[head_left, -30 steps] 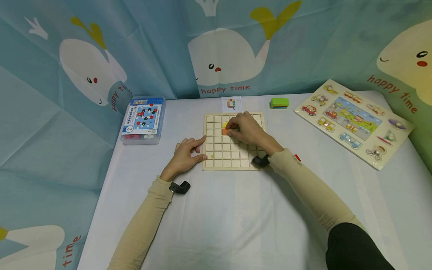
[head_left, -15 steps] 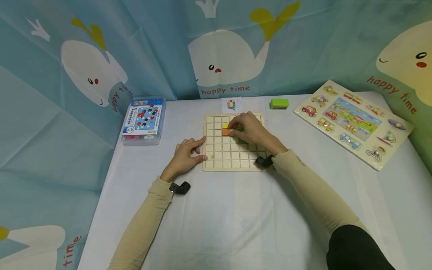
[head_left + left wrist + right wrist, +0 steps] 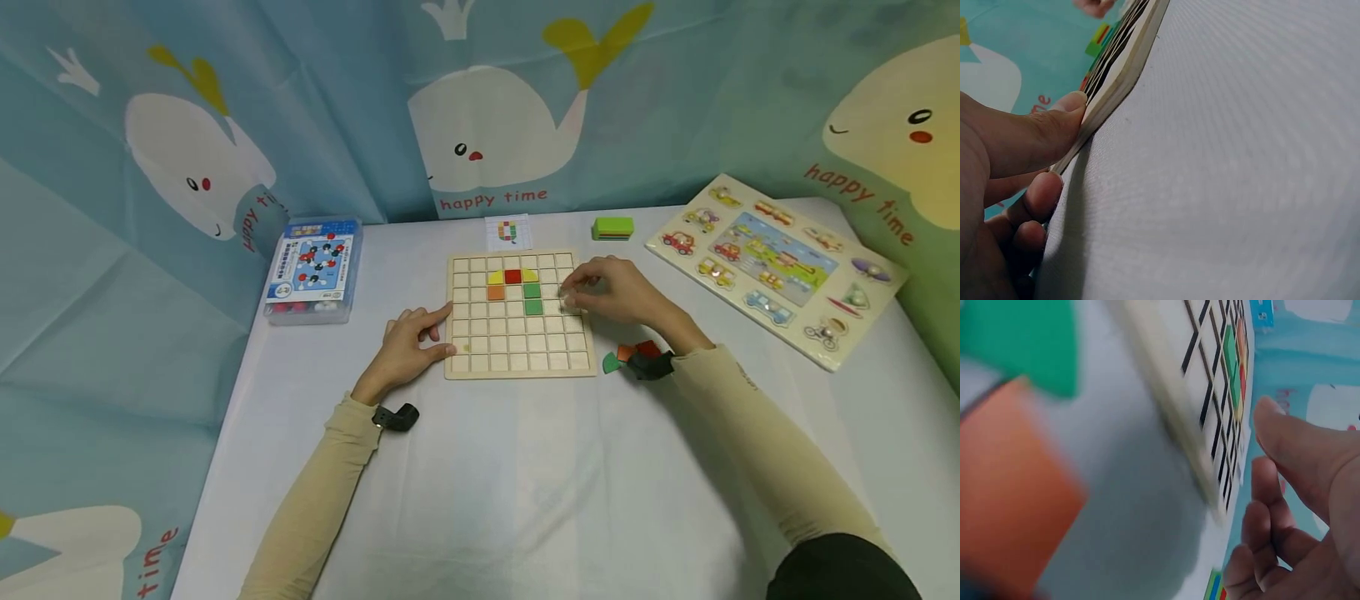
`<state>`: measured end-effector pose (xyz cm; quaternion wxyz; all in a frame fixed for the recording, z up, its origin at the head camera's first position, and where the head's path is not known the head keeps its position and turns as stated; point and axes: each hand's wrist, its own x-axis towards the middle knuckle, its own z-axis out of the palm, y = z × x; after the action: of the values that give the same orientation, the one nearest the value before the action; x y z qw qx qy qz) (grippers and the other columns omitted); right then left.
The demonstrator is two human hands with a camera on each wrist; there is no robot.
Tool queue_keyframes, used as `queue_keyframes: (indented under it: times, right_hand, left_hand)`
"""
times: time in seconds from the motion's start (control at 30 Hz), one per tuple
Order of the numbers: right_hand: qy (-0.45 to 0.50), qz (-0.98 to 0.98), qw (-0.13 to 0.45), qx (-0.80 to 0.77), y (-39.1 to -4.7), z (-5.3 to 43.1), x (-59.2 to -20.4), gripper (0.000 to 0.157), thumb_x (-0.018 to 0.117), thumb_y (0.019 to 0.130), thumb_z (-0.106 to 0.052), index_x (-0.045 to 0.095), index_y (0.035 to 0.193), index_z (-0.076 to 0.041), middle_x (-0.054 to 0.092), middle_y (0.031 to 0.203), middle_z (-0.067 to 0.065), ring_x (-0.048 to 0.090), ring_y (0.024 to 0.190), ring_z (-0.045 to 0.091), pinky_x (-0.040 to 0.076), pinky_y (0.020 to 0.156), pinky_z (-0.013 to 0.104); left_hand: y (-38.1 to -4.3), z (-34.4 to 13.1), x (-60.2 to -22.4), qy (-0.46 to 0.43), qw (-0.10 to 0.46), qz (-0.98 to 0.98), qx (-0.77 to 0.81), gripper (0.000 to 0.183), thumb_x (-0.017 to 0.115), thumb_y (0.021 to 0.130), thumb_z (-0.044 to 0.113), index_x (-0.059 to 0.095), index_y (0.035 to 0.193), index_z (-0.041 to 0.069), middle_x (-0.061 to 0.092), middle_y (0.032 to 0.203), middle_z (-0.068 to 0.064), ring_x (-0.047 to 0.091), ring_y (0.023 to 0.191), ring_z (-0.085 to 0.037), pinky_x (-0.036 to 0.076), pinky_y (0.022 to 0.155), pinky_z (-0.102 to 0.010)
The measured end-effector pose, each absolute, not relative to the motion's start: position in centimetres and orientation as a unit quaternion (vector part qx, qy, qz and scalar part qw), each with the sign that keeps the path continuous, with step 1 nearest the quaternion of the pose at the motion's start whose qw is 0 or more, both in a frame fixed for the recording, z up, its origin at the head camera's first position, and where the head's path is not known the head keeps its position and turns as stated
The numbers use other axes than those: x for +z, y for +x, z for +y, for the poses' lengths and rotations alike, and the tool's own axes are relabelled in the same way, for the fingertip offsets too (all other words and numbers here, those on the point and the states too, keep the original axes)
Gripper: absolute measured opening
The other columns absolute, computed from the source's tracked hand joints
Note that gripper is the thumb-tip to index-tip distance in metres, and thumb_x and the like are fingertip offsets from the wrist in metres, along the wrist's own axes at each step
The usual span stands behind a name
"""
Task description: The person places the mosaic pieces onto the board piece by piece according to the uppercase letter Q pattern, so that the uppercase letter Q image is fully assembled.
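A wooden grid board (image 3: 517, 374) bears a red square tile (image 3: 512, 276) between two rounded yellow tiles, the left yellow tile (image 3: 496, 277) and the right yellow tile (image 3: 530, 276). An orange square (image 3: 496, 292) lies below the left yellow one; two green squares, the lower green tile (image 3: 533, 307) among them, run down on the right. My left hand (image 3: 405, 348) touches the board's left edge with spread thumb and index finger. Over the right columns hovers my right hand (image 3: 611, 292), with nothing showing between thumb and fingers in the right wrist view.
Loose tiles lie right of the board: a green rounded tile (image 3: 611, 362), an orange tile (image 3: 624, 352) and a red tile (image 3: 648, 348), partly behind the wrist camera. Behind are a pattern card (image 3: 508, 232), a tile stack (image 3: 612, 227), a molecule-kit box (image 3: 312, 271) and a vehicle puzzle (image 3: 780, 267).
My right hand has moved right, from the yellow and orange tiles to the board's right side, uncovering the red, right yellow and green tiles. The left hand stays at the edge.
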<state>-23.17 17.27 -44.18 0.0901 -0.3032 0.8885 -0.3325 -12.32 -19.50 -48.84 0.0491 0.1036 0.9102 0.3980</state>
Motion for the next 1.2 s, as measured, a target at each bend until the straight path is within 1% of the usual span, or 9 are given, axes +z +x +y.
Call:
queue_keyframes:
  times: [0.1,0.2,0.33,0.43,0.67,0.83,0.97,1.1,1.2]
  right_hand:
    - [-0.292,0.893,0.102,-0.326,-22.4,18.9,-43.9,0.016,0.082,0.094,-0.013,0.081,0.109,-0.009,0.079,0.110,0.008,0.061,0.099,0.026,0.048,0.089,0.044]
    - [-0.280,0.897,0.119,-0.321,-21.6,20.4,-43.8,0.016,0.082,0.094,-0.015,0.081,0.110,-0.011,0.078,0.111,0.007,0.060,0.098,0.024,0.048,0.087,0.038]
    - [-0.272,0.899,0.142,-0.314,-20.6,22.3,-43.7,0.017,0.082,0.094,-0.017,0.081,0.111,-0.012,0.078,0.112,0.005,0.059,0.094,0.019,0.048,0.080,0.027]
    - [-0.268,0.899,0.153,-0.311,-19.8,23.3,-43.7,0.018,0.083,0.094,-0.018,0.081,0.110,-0.013,0.078,0.112,0.003,0.059,0.091,0.017,0.049,0.077,0.025]
    - [-0.265,0.896,0.164,-0.316,-18.0,25.2,-44.2,0.021,0.086,0.091,-0.019,0.080,0.110,-0.013,0.078,0.112,0.002,0.061,0.094,0.015,0.048,0.078,0.022]
    - [-0.257,0.896,0.161,-0.324,-17.1,26.0,-44.5,0.026,0.090,0.086,-0.027,0.081,0.108,-0.017,0.077,0.109,0.000,0.055,0.088,0.016,0.045,0.075,0.022]
    - [-0.254,0.898,0.166,-0.317,-16.8,26.2,-44.7,0.031,0.091,0.085,-0.031,0.080,0.110,-0.019,0.075,0.111,0.000,0.052,0.091,0.017,0.044,0.078,0.023]
    - [-0.255,0.899,0.165,-0.316,-16.8,26.3,-44.8,0.031,0.092,0.084,-0.028,0.079,0.110,-0.018,0.075,0.111,0.000,0.050,0.092,0.018,0.043,0.077,0.025]
    - [-0.262,0.900,0.153,-0.314,-16.9,26.1,-44.9,0.026,0.091,0.086,-0.024,0.079,0.108,-0.017,0.074,0.103,-0.002,0.050,0.088,0.018,0.043,0.075,0.024]
  left_hand:
    - [-12.3,-19.6,-48.8,0.104,0.048,0.910,0.398,0.072,0.084,0.093,0.023,0.053,0.157,0.014,0.056,0.090,-0.003,0.038,0.083,-0.019,0.019,0.085,-0.039]
    - [-12.2,-19.7,-48.8,0.103,0.048,0.911,0.396,0.071,0.084,0.093,0.023,0.053,0.157,0.014,0.056,0.090,-0.003,0.038,0.083,-0.019,0.019,0.085,-0.039]
    - [-12.2,-19.8,-48.7,0.102,0.047,0.914,0.390,0.072,0.083,0.093,0.024,0.053,0.157,0.014,0.056,0.090,-0.004,0.039,0.083,-0.019,0.020,0.085,-0.039]
    - [-12.2,-19.7,-48.7,0.103,0.047,0.913,0.391,0.073,0.084,0.093,0.024,0.053,0.158,0.014,0.056,0.090,-0.003,0.039,0.083,-0.019,0.020,0.084,-0.039]
    - [-12.1,-19.7,-48.7,0.103,0.050,0.912,0.393,0.073,0.084,0.093,0.024,0.052,0.158,0.014,0.055,0.090,-0.002,0.039,0.083,-0.018,0.020,0.085,-0.038]
    - [-12.1,-19.6,-48.8,0.104,0.049,0.914,0.388,0.072,0.084,0.093,0.024,0.053,0.157,0.014,0.055,0.090,-0.002,0.038,0.083,-0.018,0.020,0.085,-0.038]
    - [-12.1,-19.5,-48.8,0.103,0.051,0.913,0.391,0.073,0.084,0.093,0.024,0.053,0.158,0.015,0.055,0.090,-0.002,0.038,0.083,-0.018,0.019,0.085,-0.038]
    - [-12.2,-19.4,-48.8,0.105,0.048,0.912,0.393,0.073,0.084,0.092,0.024,0.053,0.157,0.015,0.055,0.090,-0.002,0.039,0.083,-0.019,0.019,0.085,-0.039]
    - [-12.2,-19.4,-48.8,0.106,0.046,0.912,0.393,0.073,0.084,0.092,0.024,0.053,0.158,0.015,0.055,0.090,-0.002,0.039,0.083,-0.019,0.020,0.085,-0.039]
